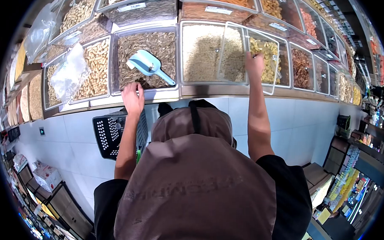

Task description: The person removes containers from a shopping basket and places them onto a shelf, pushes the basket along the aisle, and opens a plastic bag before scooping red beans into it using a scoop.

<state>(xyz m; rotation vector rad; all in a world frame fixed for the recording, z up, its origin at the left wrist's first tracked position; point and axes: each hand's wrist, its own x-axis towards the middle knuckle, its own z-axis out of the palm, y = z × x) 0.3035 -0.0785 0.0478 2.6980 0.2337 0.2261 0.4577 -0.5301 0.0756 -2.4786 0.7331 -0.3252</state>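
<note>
My left hand (133, 98) rests at the front rim of a bin (113, 59) of striped sunflower seeds, fingers spread over the edge and holding nothing. A light blue scoop (145, 62) lies on the seeds just beyond it, handle pointing to the lower right. To the right, my right hand (254, 63) is closed on a clear lid (233, 67). This lid sits askew across a bin of pale flakes (200, 56) and a bin of yellow pieces (269, 54). My fingertips partly hide the gripped spot.
Peanuts (97, 66) fill the bin on the left, with a crumpled clear plastic bag (70, 73) on top. Another bag (41, 34) hangs behind. More lidded bins (302, 65) continue right and in a back row. A black basket (106, 135) stands on the floor below my left arm.
</note>
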